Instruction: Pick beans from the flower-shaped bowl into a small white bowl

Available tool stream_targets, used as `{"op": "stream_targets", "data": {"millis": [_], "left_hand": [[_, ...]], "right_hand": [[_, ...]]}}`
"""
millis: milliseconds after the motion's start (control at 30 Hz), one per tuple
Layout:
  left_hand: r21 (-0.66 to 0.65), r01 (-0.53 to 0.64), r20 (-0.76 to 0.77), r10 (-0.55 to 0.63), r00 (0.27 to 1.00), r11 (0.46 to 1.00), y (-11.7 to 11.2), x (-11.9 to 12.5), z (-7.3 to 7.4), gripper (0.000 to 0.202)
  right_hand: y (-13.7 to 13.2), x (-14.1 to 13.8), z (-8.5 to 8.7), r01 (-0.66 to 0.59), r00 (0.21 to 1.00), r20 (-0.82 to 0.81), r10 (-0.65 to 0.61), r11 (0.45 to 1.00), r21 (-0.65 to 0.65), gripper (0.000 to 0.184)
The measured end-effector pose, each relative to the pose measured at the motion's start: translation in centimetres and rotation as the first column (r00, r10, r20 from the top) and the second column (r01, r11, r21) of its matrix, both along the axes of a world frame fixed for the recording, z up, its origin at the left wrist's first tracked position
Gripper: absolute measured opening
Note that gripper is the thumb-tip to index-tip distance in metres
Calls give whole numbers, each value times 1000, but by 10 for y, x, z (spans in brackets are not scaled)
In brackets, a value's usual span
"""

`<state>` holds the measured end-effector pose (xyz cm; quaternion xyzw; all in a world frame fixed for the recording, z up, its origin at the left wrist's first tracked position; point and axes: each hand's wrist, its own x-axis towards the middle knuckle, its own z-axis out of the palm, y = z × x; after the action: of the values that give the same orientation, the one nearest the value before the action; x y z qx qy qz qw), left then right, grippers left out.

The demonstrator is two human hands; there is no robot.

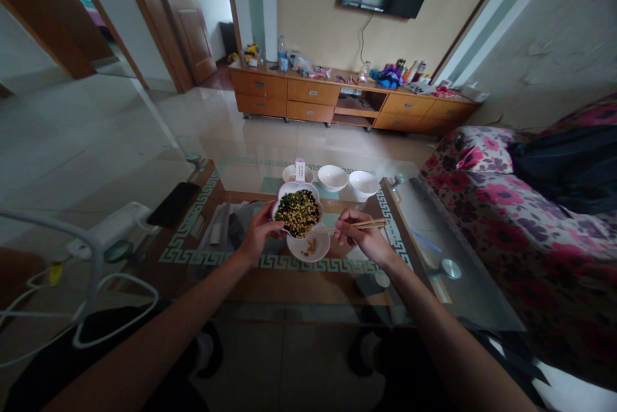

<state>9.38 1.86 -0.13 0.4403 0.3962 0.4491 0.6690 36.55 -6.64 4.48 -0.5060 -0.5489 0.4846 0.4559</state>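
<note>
My left hand (pixel 260 233) grips the left edge of a white, scallop-edged bowl (pixel 293 188) with a purple outside. Mixed beans (pixel 299 214), dark, green and tan, fill it, and it is held up over the table. A labelled tab (pixel 299 171) sticks out at its far side. A pair of chopsticks (pixel 370 224) is in my right hand (pixel 360 235), the tips reaching left to the near edge of the held bowl. Just below, partly covered by that bowl, a small white bowl (pixel 322 249) holds a few tan beans (pixel 309 247).
Two white bowls (pixel 332 178) (pixel 364 185) and a third bowl (pixel 288 174), partly hidden, stand farther back on the glass table (pixel 337 312). To the left lie a dark phone-like slab (pixel 173 203) and a white power strip (pixel 108 229) with cables. A flowered sofa (pixel 530 232) is at right.
</note>
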Motion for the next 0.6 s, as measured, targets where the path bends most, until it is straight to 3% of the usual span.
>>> {"op": "stream_targets", "data": {"millis": [600], "left_hand": [[-68, 42, 53, -39, 998, 997, -5, 3, 7, 59]], "right_hand": [[0, 1, 8, 92, 995, -35, -90, 994, 51, 48]]}}
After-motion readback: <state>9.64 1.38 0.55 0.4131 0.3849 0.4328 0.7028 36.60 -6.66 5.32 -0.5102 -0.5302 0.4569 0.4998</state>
